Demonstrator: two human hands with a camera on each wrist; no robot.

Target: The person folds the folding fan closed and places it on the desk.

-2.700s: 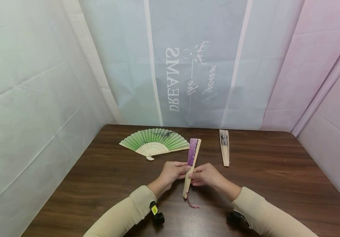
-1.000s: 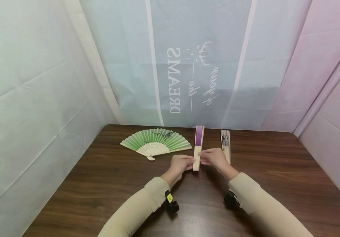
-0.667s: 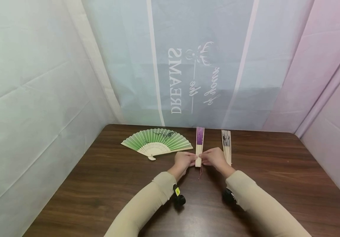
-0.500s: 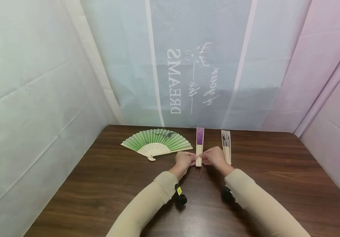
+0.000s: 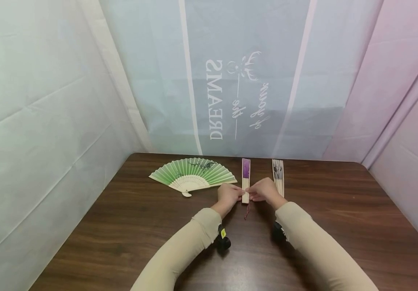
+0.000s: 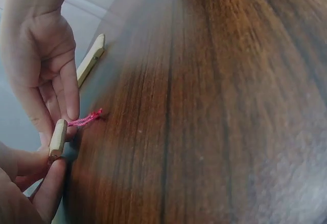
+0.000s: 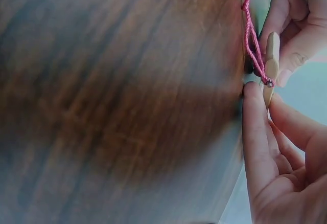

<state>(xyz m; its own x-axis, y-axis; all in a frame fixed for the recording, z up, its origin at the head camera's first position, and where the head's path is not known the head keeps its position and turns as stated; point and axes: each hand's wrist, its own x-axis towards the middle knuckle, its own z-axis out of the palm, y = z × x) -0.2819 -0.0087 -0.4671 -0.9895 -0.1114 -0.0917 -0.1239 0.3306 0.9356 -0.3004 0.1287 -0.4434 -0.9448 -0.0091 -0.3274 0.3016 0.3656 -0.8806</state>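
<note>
green fan [image 5: 192, 171] spread wide, laid on brown table [image 5: 340, 214] at nine o'clock from purple fan [image 5: 245, 169]. left hand [image 5: 228, 195] at eight o'clock: purple fan pinched near lower end. purple fan folded, held between both hands near far table edge, coloured end pointed to twelve, pink cord [image 5: 248, 211] seen at six; contact with table cannot be told. right hand [image 5: 264, 190] at four o'clock: same fan pinched from other side. grey-patterned fan [image 5: 278, 169] folded, laid at three o'clock — lower end hidden behind right wrist [image 5: 279, 201].
</note>
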